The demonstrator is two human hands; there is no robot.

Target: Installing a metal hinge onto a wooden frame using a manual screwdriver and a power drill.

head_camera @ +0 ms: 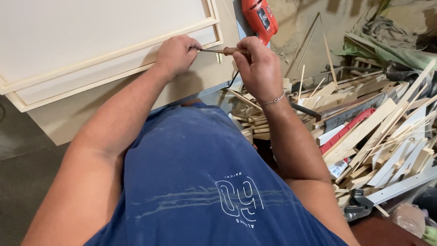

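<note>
My right hand point(259, 68) grips the brown wooden handle of a screwdriver point(227, 51), whose thin metal shaft points left, level with the panel's edge. My left hand point(176, 54) is closed around the shaft's tip, pinching it against the edge of a cream framed panel point(91, 54). A small brass hinge point(219, 58) sits on that edge just below the shaft. The tip itself is hidden by my left fingers. A thin bracelet circles my right wrist.
An orange power drill point(259, 17) lies beyond my right hand. A large heap of wood offcuts and strips point(364, 132) fills the right side, with a red strip point(348, 130) and a grey metal bar point(400, 187) in it. My blue shirt fills the foreground.
</note>
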